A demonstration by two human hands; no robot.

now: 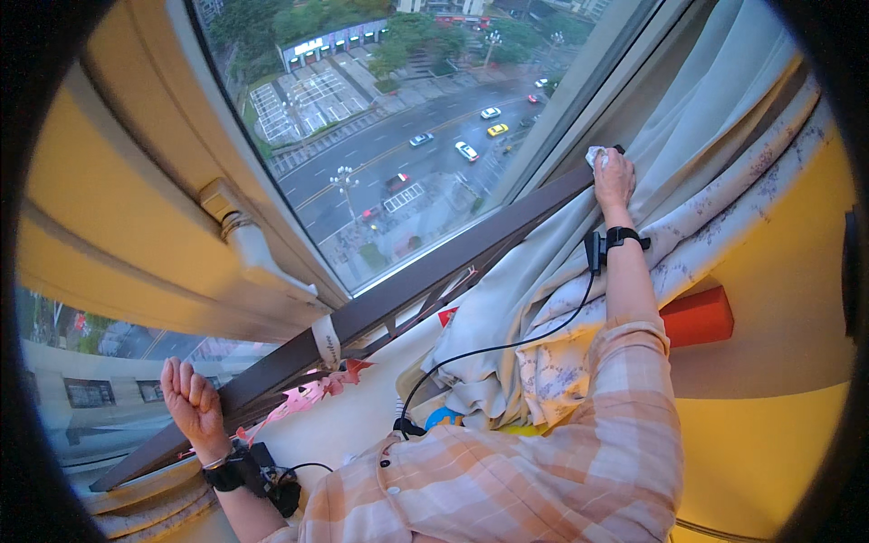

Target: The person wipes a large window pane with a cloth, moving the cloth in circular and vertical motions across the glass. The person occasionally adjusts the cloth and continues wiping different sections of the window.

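Window rail (pixel 434 276); right hand (pixel 614 176) clamped on half-hidden white cloth (pixel 595 156), left hand (pixel 188 395) fisted.

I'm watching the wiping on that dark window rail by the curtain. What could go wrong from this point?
1. The right hand presses a white cloth at the far end of the dark rail, arm fully stretched; the reach could slip or tire.
2. The curtain bunches against the rail just below, so it may snag or get smeared.
3. The black cable from the wrist device drapes across the curtain and could catch.
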